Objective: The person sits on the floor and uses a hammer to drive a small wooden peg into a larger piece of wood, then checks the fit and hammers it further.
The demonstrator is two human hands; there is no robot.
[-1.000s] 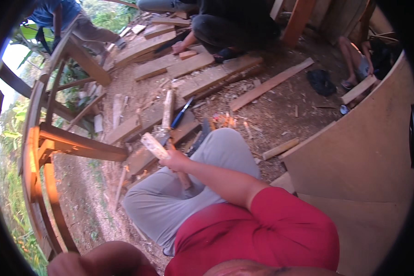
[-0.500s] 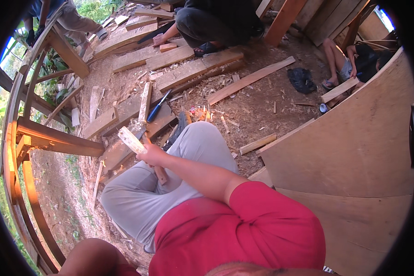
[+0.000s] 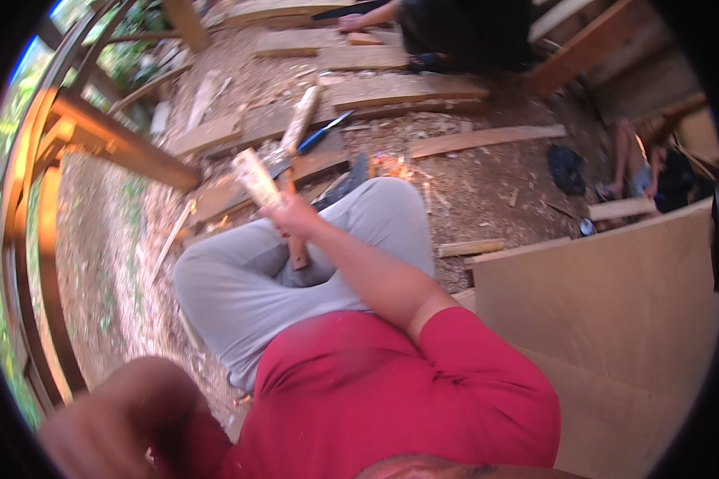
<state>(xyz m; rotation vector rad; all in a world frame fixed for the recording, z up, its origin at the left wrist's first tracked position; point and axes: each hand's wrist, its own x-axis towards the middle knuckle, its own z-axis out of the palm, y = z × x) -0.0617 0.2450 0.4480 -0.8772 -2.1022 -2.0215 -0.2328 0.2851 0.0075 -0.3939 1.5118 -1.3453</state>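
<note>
My right hand (image 3: 294, 215) is closed, holding a pale short piece of wood (image 3: 256, 176) that angles up to the left. A tool with a wooden handle (image 3: 298, 254) and a dark metal head (image 3: 280, 168) is held in the same hand, standing over my lap in front of my crossed legs in grey trousers (image 3: 367, 231). Its exact kind is hard to make out. My left arm (image 3: 148, 391) is bent and blurred at the lower left, its hand outside the picture. Just beyond the wood lies a blue-handled bladed tool (image 3: 313, 141) beside a narrow wood strip (image 3: 300, 120).
Boards (image 3: 407, 92) and shavings cover the ground ahead. A plywood sheet (image 3: 591, 303) stands close on my right. Wooden framing (image 3: 120, 144) rises on the left. One person (image 3: 463, 36) crouches ahead; another (image 3: 671, 180) sits far right near a black plastic bag (image 3: 566, 169).
The view has shifted, so the surroundings sit higher. My left arm has risen further into view, bent at the elbow. The right hand still holds the wood and the tool.
</note>
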